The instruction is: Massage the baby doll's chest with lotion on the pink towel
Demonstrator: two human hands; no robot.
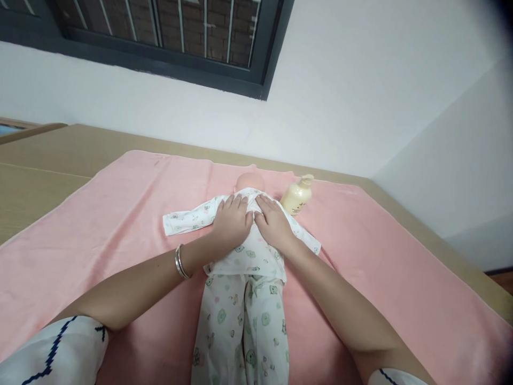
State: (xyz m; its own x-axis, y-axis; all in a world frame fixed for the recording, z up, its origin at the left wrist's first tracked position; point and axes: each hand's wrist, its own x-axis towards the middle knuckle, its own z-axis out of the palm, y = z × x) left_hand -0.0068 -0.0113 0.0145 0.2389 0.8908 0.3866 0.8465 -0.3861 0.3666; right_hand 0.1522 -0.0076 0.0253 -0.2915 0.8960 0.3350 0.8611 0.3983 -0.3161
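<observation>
A baby doll (244,278) in white pyjamas with a green print lies on its front on a pink towel (100,224), head (250,182) pointing away from me. My left hand (232,219) lies flat on the doll's upper back, fingers stretched out. My right hand (272,219) lies flat beside it, fingers together and extended toward the neck. The two hands touch at the thumbs. A silver bangle (181,262) sits on my left wrist.
A cream pump bottle (296,197) lies tilted on the towel just right of the doll's head. The towel covers a light wooden surface (36,176). A white wall and a dark-framed window (168,37) are behind.
</observation>
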